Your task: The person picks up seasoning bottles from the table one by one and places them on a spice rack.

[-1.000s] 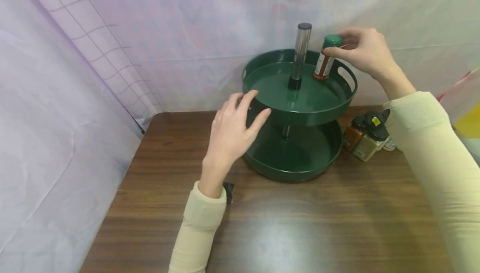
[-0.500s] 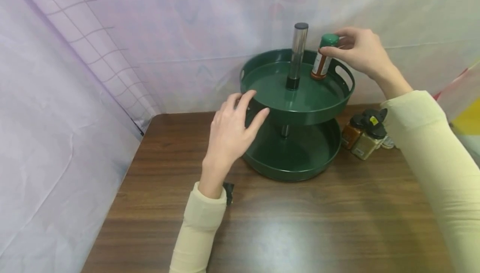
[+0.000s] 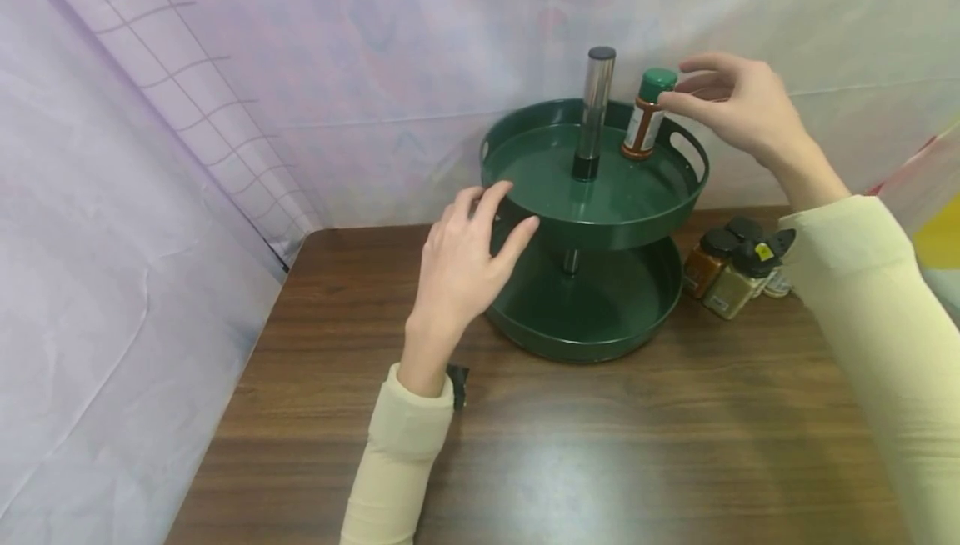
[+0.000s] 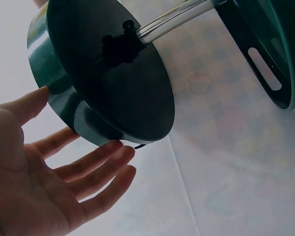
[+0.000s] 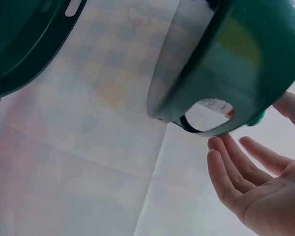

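Note:
A spice bottle (image 3: 642, 124) with a green cap and reddish contents stands on the upper tray (image 3: 600, 232) of a green two-tier stand, right of its metal post (image 3: 596, 103). My right hand (image 3: 750, 107) is beside the cap with fingers spread apart; the thumb tip overlaps the bottle's edge, and whether it touches cannot be told. In the right wrist view the right hand (image 5: 265, 182) is by the tray's handle hole, with part of the bottle's label showing through. My left hand (image 3: 465, 266) rests with relaxed fingers at the upper tray's left front rim, also seen in the left wrist view.
Several spice jars (image 3: 731, 282) with black lids stand on the wooden table (image 3: 600, 445), right of the lower tray (image 3: 585, 345). A small black object (image 3: 457, 385) lies partly behind the left wrist. A patterned cloth (image 3: 412, 45) hangs behind the stand.
My right hand has loosened from the bottle and shifted slightly right, its fingers now apart. The bottle stays standing on the upper tray. The left hand has hardly moved.

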Demonstrator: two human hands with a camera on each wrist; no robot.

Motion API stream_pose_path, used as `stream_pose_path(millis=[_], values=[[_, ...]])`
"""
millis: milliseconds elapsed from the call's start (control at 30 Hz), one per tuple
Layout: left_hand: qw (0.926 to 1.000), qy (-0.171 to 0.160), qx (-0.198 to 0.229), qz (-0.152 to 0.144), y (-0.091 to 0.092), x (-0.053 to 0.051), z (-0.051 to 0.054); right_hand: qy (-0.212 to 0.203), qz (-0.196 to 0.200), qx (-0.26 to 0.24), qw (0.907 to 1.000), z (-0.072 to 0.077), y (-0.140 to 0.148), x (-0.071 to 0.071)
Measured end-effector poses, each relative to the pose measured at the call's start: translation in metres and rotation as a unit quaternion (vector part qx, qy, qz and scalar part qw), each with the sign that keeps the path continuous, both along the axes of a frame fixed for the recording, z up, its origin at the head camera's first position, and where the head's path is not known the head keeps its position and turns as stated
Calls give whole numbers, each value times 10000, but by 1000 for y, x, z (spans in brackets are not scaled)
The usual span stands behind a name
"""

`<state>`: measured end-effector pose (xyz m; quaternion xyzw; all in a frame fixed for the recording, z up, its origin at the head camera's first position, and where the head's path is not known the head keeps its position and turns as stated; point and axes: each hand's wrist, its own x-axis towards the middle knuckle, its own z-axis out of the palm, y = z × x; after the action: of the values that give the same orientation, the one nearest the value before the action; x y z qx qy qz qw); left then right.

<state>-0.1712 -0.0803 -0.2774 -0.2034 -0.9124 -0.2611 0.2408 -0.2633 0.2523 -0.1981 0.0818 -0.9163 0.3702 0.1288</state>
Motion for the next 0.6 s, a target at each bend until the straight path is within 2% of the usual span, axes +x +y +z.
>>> stream_pose_path(millis=[600], values=[[10000,55,13,10,-3,0,1,70,-417,-667,9969,-8,45,34]])
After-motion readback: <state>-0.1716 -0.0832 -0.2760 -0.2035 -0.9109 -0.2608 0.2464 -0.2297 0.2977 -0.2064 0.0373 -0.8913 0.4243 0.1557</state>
